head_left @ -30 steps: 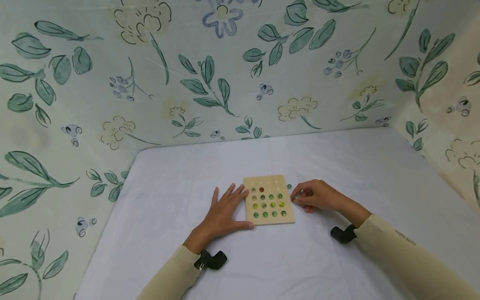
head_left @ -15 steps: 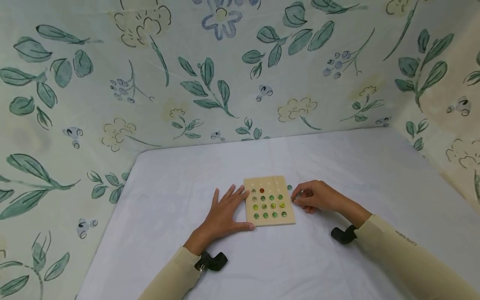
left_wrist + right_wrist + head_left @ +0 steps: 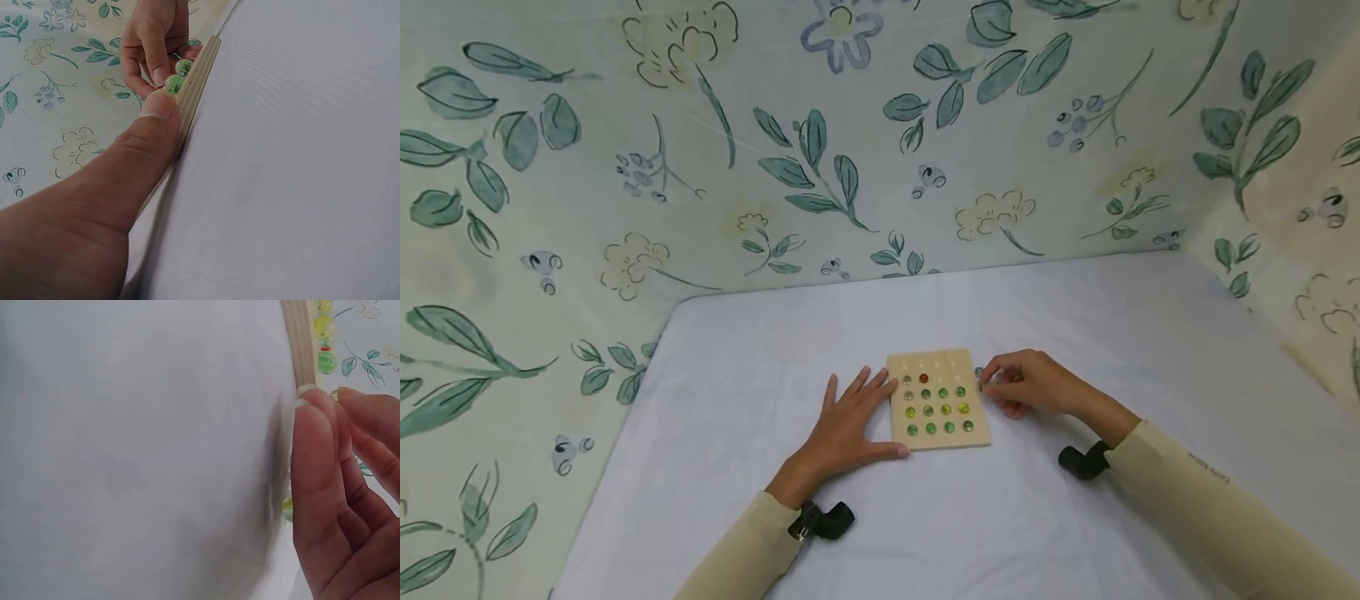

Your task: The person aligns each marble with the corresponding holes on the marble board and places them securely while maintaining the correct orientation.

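A square wooden board (image 3: 931, 360) lies on the white cloth, its dimples partly filled with glass marbles. A red marble (image 3: 923, 378) sits near a clear one (image 3: 907, 380), with rows of green and yellow marbles nearer. My left hand (image 3: 842, 425) rests spread along the board's left side, thumb (image 3: 159, 106) on its front edge. Beside the right edge, my right hand (image 3: 1026, 383) pinches a small glass marble (image 3: 334, 395) between thumb and fingertips; most of it is hidden. Just past those fingertips lies a loose green marble (image 3: 978, 371), partly covered.
The white cloth (image 3: 940, 525) covers the table around the board. Its far edge meets a wall of floral fabric (image 3: 700, 200). In the right wrist view, a yellow-green marble (image 3: 287, 509) shows partly behind my right hand.
My right hand has shifted slightly away from me along the board's right edge, toward the loose green marble. The left hand and board stay put.
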Tool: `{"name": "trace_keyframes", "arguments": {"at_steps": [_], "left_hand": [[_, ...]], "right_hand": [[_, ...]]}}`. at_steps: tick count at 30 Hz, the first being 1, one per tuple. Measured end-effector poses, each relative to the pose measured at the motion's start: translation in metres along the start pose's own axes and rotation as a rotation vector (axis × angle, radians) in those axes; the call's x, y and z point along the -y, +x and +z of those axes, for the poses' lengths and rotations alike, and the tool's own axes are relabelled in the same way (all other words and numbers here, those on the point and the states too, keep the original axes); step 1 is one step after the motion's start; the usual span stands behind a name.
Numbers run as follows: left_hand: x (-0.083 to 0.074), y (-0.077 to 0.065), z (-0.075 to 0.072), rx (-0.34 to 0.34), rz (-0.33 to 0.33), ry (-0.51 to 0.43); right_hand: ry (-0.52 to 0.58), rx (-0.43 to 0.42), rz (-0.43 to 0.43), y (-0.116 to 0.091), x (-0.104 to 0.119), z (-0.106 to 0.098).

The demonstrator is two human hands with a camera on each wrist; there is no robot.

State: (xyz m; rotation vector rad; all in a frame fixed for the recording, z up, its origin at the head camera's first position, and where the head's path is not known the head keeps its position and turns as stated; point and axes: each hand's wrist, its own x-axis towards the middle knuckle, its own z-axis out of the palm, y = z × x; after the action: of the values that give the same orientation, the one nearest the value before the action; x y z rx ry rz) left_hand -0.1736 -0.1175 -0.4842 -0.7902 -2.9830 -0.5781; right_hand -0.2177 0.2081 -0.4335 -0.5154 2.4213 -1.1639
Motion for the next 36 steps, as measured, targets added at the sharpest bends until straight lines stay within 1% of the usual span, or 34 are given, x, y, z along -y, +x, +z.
{"name": "trace_keyframes", "arguments": {"at_steps": [5,12,16,20,26,28,36], "left_hand": [[0.000,0.001,0.000,-0.001,0.000,-0.013],[0.001,0.001,0.001,-0.003,0.000,0.005],[0.002,0.002,0.001,-0.004,-0.003,0.005],[0.001,0.002,0.001,0.013,-0.015,-0.004],[0.000,0.001,-0.001,0.016,-0.017,-0.009],[0.000,0.001,-0.001,0.015,-0.014,-0.010],[0.002,0.001,0.000,0.011,-0.009,0.000]], "right_hand": [[-0.002,-0.001,-0.028,0.007,0.005,-0.002],[-0.025,-0.001,-0.080,0.018,0.014,-0.002],[-0.035,-0.004,-0.085,0.026,0.019,0.001],[-0.039,0.003,-0.080,0.033,0.021,0.004],[-0.039,0.016,-0.110,0.041,0.024,0.009],[-0.032,0.023,-0.110,0.043,0.025,0.010],[-0.046,0.039,-0.067,0.050,0.028,0.016]]}}
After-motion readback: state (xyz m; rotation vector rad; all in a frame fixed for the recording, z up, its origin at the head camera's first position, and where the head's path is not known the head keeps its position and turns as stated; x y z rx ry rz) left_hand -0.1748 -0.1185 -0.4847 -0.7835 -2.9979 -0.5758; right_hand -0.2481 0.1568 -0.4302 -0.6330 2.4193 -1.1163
